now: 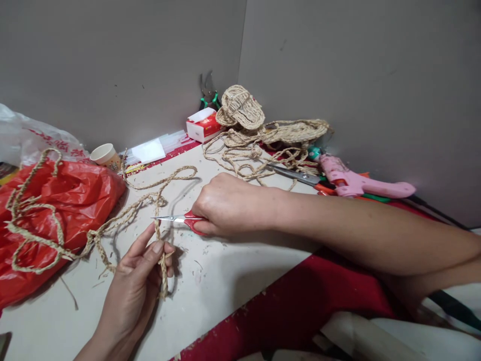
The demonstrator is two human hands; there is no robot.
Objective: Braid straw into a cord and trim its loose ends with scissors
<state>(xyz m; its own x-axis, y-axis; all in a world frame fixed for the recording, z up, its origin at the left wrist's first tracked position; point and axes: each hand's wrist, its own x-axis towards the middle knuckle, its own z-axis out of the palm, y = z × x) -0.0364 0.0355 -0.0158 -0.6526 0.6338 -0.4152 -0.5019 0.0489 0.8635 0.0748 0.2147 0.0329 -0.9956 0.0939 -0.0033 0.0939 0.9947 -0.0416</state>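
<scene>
My left hand (pixel 141 273) pinches a braided straw rope (pixel 162 273) near its loose end, holding it upright over the pale table top (pixel 210 281). My right hand (pixel 225 205) grips small red-handled scissors (pixel 180 219), whose thin blades point left and meet the rope just above my left fingers. From there the rope trails left and back in loops across the table and over a red plastic bag (pixel 71 200).
Woven straw pieces (pixel 240 108) and tangled rope lie at the back corner by a red-and-white box (pixel 203 125). A pink glue gun (pixel 361 183), large scissors (pixel 300 175), a paper cup (pixel 105 154) and pliers (pixel 208 93) stand around. Grey walls close the back.
</scene>
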